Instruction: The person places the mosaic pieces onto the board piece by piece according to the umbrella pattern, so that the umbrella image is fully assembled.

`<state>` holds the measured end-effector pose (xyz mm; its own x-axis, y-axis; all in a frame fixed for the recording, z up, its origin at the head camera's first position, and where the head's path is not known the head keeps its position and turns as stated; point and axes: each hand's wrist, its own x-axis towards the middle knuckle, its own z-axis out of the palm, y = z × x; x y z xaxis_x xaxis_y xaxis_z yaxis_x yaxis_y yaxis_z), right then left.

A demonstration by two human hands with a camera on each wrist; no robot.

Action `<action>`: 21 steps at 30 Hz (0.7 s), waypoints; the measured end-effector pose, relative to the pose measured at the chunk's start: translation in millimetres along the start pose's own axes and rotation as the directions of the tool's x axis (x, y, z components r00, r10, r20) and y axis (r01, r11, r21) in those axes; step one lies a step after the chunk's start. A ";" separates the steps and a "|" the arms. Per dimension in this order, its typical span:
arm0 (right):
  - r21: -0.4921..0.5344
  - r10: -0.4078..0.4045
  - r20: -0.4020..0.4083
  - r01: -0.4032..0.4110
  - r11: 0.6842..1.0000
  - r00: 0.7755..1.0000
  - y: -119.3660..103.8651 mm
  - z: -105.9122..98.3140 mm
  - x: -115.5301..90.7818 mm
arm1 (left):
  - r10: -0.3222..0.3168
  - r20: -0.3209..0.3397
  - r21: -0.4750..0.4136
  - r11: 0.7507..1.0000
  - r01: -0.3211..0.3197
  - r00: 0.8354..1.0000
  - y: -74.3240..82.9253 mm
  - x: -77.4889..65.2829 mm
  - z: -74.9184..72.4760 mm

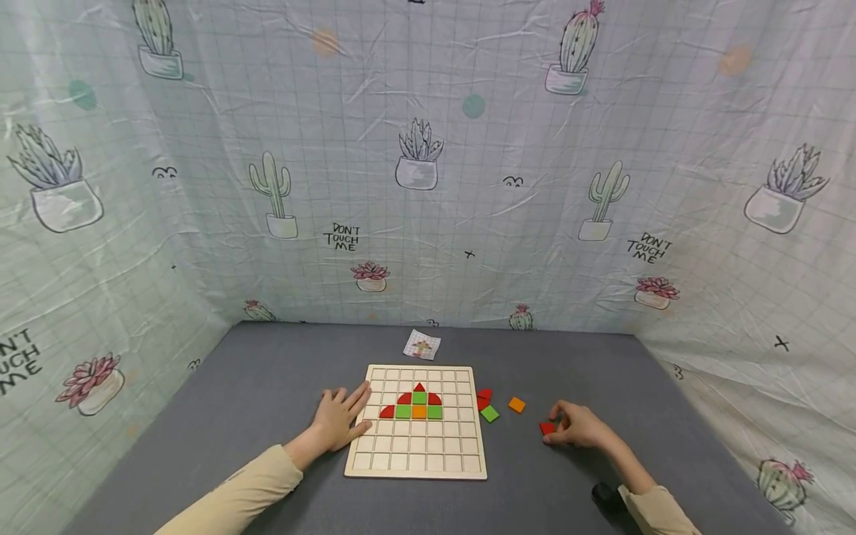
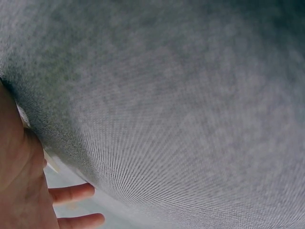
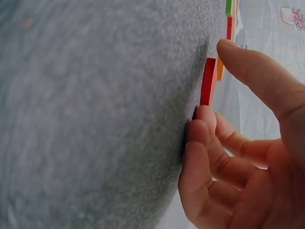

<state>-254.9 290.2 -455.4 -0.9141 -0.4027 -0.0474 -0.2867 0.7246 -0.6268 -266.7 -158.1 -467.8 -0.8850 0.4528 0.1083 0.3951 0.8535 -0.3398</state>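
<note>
My left hand (image 1: 334, 418) lies spread along the left side of a pale wooden grid board (image 1: 394, 462), thumb and fingertips over its edge. Set in the board's squares are red, green and orange tiles, with a red triangle (image 1: 419, 387) on top and an orange square (image 1: 418, 411) in the bottom row. To the right of the board, my right hand (image 1: 580, 427) is low at the table around a red tile (image 3: 208, 82). Its curled fingertips meet one end of that tile, and the thumb is close by the other end. The left wrist view shows mostly grey tabletop beside the palm.
Between board and right hand lie a loose orange square (image 1: 517, 405), a green square (image 1: 490, 413) and red pieces (image 1: 484, 398) close to the board's edge. A small picture card (image 1: 422, 345) rests behind the board. Cactus-print cloth (image 1: 428, 245) hangs around the grey table (image 1: 287, 371).
</note>
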 end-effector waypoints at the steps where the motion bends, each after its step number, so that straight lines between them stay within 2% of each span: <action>1: -0.004 0.013 -0.008 -0.013 1.000 1.000 -1.8 0.3 -0.4 | 0.000 0.000 -0.001 1.000 0.000 1.000 0.1 0.2 0.2; 5: -0.007 0.038 -0.040 -0.038 0.999 0.998 -3.8 2.0 -0.5 | -0.001 0.006 -0.012 1.000 0.001 1.000 0.3 1.4 2.2; 8: -0.022 0.019 -0.069 -0.021 1.000 0.997 4.9 5.1 2.4 | -0.003 0.011 -0.018 1.000 0.003 1.000 0.3 1.9 3.5; 9: -0.033 -0.024 -0.084 0.021 0.999 0.996 14.9 7.6 5.8 | -0.004 0.011 -0.018 1.000 0.005 1.000 0.3 2.1 4.1; 12: -0.049 -0.019 -0.099 0.014 0.999 0.995 20.6 10.0 8.8 | -0.005 0.013 -0.013 1.000 0.006 1.000 0.2 2.3 4.6; 15: -0.046 0.022 -0.098 -0.027 0.999 0.995 16.0 10.1 9.1 | -0.006 0.016 -0.011 1.000 0.006 1.000 0.2 2.0 4.5; 16: -0.045 0.071 -0.092 -0.075 0.996 0.993 6.8 8.4 6.6 | -0.006 0.016 -0.008 1.000 0.006 1.000 0.1 1.8 4.0; 17: -0.047 0.082 -0.090 -0.087 0.995 0.993 3.7 8.1 6.0 | -0.006 0.016 -0.007 1.000 0.006 1.000 0.0 1.7 3.9; 21: -0.069 0.062 -0.077 -0.068 0.995 0.995 -3.1 6.7 4.4 | -0.008 0.016 0.001 1.000 0.007 1.000 -0.5 1.0 2.9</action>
<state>-256.1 282.5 -458.9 -0.9497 -0.3122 -0.0261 -0.2432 0.7872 -0.5667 -268.5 -158.8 -470.3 -0.8918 0.4421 0.0957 0.3882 0.8566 -0.3400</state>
